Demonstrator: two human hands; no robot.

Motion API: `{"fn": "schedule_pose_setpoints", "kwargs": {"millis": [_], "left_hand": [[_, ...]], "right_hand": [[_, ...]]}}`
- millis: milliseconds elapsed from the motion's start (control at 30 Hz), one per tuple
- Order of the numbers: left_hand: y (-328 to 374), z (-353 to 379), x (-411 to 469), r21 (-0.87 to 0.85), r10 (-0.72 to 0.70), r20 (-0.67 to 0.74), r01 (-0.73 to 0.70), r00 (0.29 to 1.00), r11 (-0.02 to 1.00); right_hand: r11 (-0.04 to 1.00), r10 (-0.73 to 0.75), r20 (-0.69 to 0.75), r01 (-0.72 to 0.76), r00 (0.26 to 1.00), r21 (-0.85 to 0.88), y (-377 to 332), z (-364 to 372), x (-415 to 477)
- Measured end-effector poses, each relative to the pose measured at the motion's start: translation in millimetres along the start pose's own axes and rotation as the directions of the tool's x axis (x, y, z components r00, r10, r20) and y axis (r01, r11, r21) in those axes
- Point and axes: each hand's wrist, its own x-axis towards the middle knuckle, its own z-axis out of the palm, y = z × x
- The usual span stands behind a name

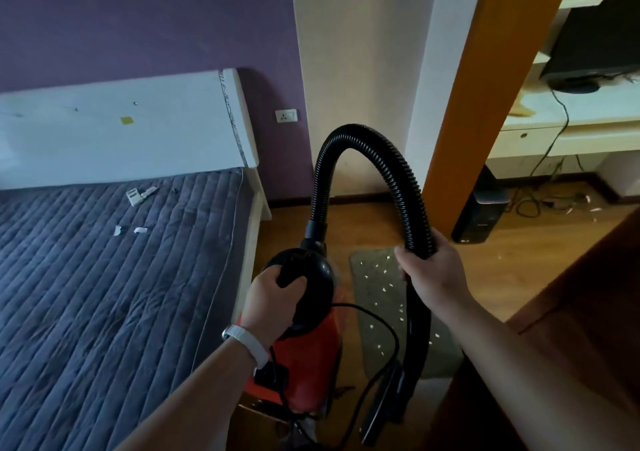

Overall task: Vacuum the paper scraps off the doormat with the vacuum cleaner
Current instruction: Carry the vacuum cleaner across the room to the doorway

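Note:
A red and black vacuum cleaner (308,357) hangs upright in the lower middle, lifted by its black top handle, on which my left hand (273,300) is shut. Its ribbed black hose (360,145) arches up and comes down to my right hand (431,272), which grips it above the rigid tube. The black nozzle (377,416) hangs low near the floor. Behind the vacuum lies a grey-green doormat (377,288) on the wooden floor, dotted with several small white paper scraps (384,290). A black power cord (388,343) loops in front of the mat.
A bed with a quilted grey cover (104,294) and white headboard fills the left, with a few scraps on it. An orange door frame (485,104) stands at right, a black computer tower (481,208) and cables beyond it. Dark wooden furniture (571,329) is at lower right.

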Motion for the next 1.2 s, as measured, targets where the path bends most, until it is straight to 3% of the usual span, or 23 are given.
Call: {"fn": "schedule_pose_setpoints", "kwargs": {"millis": [300,667,867,1200], "left_hand": [[-4,-44,143,-0.026,0.003,0.083,-0.001,0.997,1.0],[30,-40,273,-0.021,-0.013,0.117,0.016,0.993,1.0],[49,-14,364,-0.015,-0.065,0.101,0.066,0.993,0.998],[104,17,505,0.102,-0.039,0.059,0.033,0.997,0.994]], "right_hand": [[0.999,0.013,-0.055,-0.011,0.998,0.037,-32,93,100],[0.994,0.089,-0.11,-0.082,0.99,0.068,-37,132,219],[0.968,0.201,-0.049,-0.191,0.978,0.165,-19,150,330],[0.975,0.175,0.02,-0.176,0.984,0.137,-12,144,504]]}}
